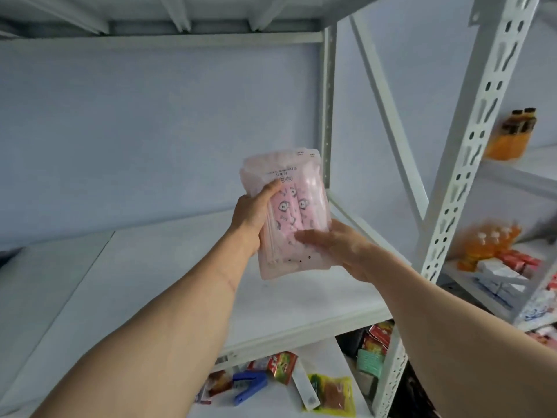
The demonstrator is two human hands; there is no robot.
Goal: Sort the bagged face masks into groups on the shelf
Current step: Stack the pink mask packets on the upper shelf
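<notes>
I hold a small stack of translucent pink bags of face masks (297, 188), printed with cartoon figures, upright in the air above the white shelf board (168, 267). My left hand (251, 217) grips the stack's left edge, thumb on the front. My right hand (340, 247) cups the lower right corner from behind and below, its fingers lying across the front. How many bags are in the stack is hard to tell. No mask bags lie on the board itself.
A perforated white upright (479, 122) stands to the right. Behind it, side shelves hold orange bottles (509, 134) and boxes (500, 273). The lower shelf carries snack packets (331, 390), a blue stapler (248, 384) and a white stick (304, 384).
</notes>
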